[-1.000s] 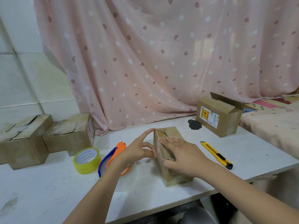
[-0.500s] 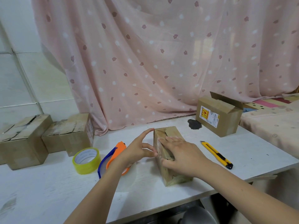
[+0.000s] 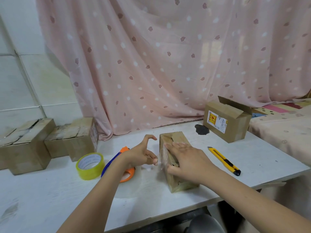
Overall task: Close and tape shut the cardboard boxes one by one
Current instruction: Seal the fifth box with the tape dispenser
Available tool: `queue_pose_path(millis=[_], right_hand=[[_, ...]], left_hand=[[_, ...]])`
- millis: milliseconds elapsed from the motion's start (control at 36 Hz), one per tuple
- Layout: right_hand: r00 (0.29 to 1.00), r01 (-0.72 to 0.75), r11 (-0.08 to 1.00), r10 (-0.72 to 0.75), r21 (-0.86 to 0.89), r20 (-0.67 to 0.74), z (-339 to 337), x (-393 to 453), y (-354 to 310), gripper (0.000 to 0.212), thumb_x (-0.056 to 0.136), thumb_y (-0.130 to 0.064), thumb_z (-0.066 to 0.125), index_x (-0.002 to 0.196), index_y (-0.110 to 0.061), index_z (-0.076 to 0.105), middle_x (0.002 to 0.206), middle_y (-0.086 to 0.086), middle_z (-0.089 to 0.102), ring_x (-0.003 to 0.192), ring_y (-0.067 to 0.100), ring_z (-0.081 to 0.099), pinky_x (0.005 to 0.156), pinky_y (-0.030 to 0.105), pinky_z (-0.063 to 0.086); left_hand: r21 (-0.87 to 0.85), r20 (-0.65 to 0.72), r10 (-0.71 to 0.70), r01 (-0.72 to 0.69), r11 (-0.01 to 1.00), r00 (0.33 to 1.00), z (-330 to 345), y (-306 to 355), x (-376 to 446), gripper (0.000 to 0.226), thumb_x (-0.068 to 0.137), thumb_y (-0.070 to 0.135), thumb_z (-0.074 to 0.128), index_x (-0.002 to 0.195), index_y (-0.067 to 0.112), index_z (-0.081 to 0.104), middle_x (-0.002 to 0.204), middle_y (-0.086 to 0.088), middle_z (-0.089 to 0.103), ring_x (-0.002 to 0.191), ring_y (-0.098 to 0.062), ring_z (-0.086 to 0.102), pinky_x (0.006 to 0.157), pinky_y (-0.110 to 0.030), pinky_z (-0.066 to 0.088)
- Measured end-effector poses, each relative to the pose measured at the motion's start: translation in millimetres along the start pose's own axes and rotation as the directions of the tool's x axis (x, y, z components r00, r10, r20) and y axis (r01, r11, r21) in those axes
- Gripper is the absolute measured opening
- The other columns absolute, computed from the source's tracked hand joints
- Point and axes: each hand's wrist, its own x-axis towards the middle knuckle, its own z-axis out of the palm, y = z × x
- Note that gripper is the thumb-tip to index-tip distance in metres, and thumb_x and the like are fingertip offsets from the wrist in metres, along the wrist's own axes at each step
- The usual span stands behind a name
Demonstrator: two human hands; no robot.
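Note:
A small brown cardboard box (image 3: 178,137) lies closed in the middle of the white table (image 3: 262,158). My right hand (image 3: 186,160) rests flat on its top, fingers straight, with the thumb down over the near left edge. My left hand (image 3: 141,153) hovers just left of the box with curled fingers, its fingertips close to the box's left side. A faint clear blur lies between those fingertips and the box; I cannot tell whether it is tape in a pinch. An orange and blue tape dispenser (image 3: 125,150) lies under my left wrist.
A yellow tape roll (image 3: 90,165) stands left of the dispenser. A yellow utility knife (image 3: 223,161) lies right of the box. An open labelled box (image 3: 225,121) stands at the back right. Taped boxes (image 3: 25,145) (image 3: 79,137) sit at the left. A pink curtain hangs behind.
My left hand has drawn slightly left, off the box's side, and its fingers have curled more. My right hand stays flat on the box top.

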Motion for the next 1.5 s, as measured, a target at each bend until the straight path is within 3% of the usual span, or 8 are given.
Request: queue_pose_path(millis=[306, 500, 694, 944, 1222, 1333, 1417, 1500], right_hand=[[1.0, 0.002, 0.999, -0.002, 0.04, 0.01, -2, 0, -1, 0.078, 0.09, -0.061, 0.041, 0.158, -0.037, 0.012, 0.167, -0.001, 0.015, 0.153, 0.019, 0.014, 0.118, 0.035, 0.024], [1.0, 0.007, 0.999, -0.006, 0.042, -0.007, -1, 1, -2, 0.078, 0.09, -0.062, 0.042, 0.158, -0.036, 0.013, 0.166, 0.0, 0.017, 0.153, 0.02, 0.014, 0.117, 0.037, 0.026], [1.0, -0.003, 0.999, 0.004, 0.032, -0.025, 3, 4, -2, 0.076, 0.092, -0.06, 0.04, 0.158, -0.035, 0.013, 0.165, 0.0, 0.02, 0.153, 0.021, 0.014, 0.115, 0.037, 0.028], [1.0, -0.016, 1.0, 0.016, 0.025, 0.008, -3, 0, -8, 0.075, 0.092, -0.056, 0.04, 0.158, -0.033, 0.013, 0.164, 0.002, 0.022, 0.153, 0.023, 0.014, 0.115, 0.035, 0.028], [0.998, -0.056, 0.941, 0.067, 0.334, -0.022, -9, 7, -2, 0.065, 0.096, -0.065, 0.038, 0.154, -0.036, 0.03, 0.163, 0.001, 0.022, 0.153, 0.023, 0.01, 0.117, 0.042, 0.026], [0.931, -0.142, 0.785, 0.312, 0.603, -0.187, -28, 12, 10, 0.048, 0.102, -0.03, 0.043, 0.149, -0.024, 0.045, 0.137, 0.012, 0.058, 0.112, 0.026, 0.056, 0.091, 0.03, 0.042], [0.873, -0.306, 0.632, 0.484, 0.712, -0.054, -34, 20, 28, 0.036, 0.1, -0.024, 0.049, 0.132, -0.008, 0.057, 0.119, 0.015, 0.063, 0.105, 0.029, 0.06, 0.081, 0.031, 0.043], [0.824, -0.467, 0.487, 0.543, 0.738, 0.163, -32, 29, 38, 0.022, 0.1, -0.029, 0.052, 0.091, -0.008, 0.051, 0.079, 0.007, 0.049, 0.064, 0.023, 0.049, 0.057, 0.029, 0.038]], left_hand=[[-0.027, 0.002, -0.188, 0.188, 0.982, 0.982, -15, 12, 4, 0.053, 0.086, 0.002, 0.069, 0.123, 0.027, 0.04, 0.089, -0.008, 0.075, 0.078, -0.016, 0.066, 0.075, -0.028, 0.053], [0.031, -0.068, -0.168, 0.17, 0.985, 0.984, 4, 13, 16, 0.05, 0.079, 0.004, 0.07, 0.116, 0.029, 0.046, 0.086, 0.001, 0.076, 0.097, -0.021, 0.07, 0.087, -0.034, 0.053], [-0.032, -0.098, -0.162, 0.159, 0.987, 0.982, 18, 19, 19, 0.051, 0.081, -0.001, 0.07, 0.121, 0.014, 0.041, 0.101, -0.013, 0.075, 0.08, -0.015, 0.064, 0.074, -0.027, 0.046], [0.199, -0.252, -0.107, 0.16, 0.967, 0.962, 39, 30, 13, 0.056, 0.076, 0.011, 0.077, 0.118, 0.015, 0.039, 0.088, -0.008, 0.06, 0.076, -0.022, 0.05, 0.064, -0.029, 0.043], [-0.018, -0.499, -0.217, 0.241, 0.97, 0.839, 26, 42, 7, 0.025, 0.087, 0.007, 0.071, 0.104, 0.013, 0.053, 0.103, -0.017, 0.064, 0.071, -0.022, 0.062, 0.062, -0.034, 0.057], [-0.228, -0.382, -0.377, 0.31, 0.923, 0.844, 23, 61, 3, 0.026, 0.101, 0.02, 0.053, 0.115, -0.001, 0.059, 0.098, -0.016, 0.071, 0.072, -0.033, 0.075, 0.076, -0.041, 0.063], [-0.175, -0.233, -0.466, 0.434, 0.884, 0.854, 26, 79, -2, 0.06, 0.104, 0.047, 0.042, 0.135, -0.004, 0.045, 0.108, -0.018, 0.07, 0.069, -0.033, 0.074, 0.078, -0.042, 0.061], [-0.176, -0.133, -0.489, 0.465, 0.868, 0.862, 35, 93, 1, 0.072, 0.102, 0.055, 0.036, 0.138, -0.008, 0.041, 0.121, -0.024, 0.064, 0.084, -0.038, 0.072, 0.08, -0.043, 0.06]])
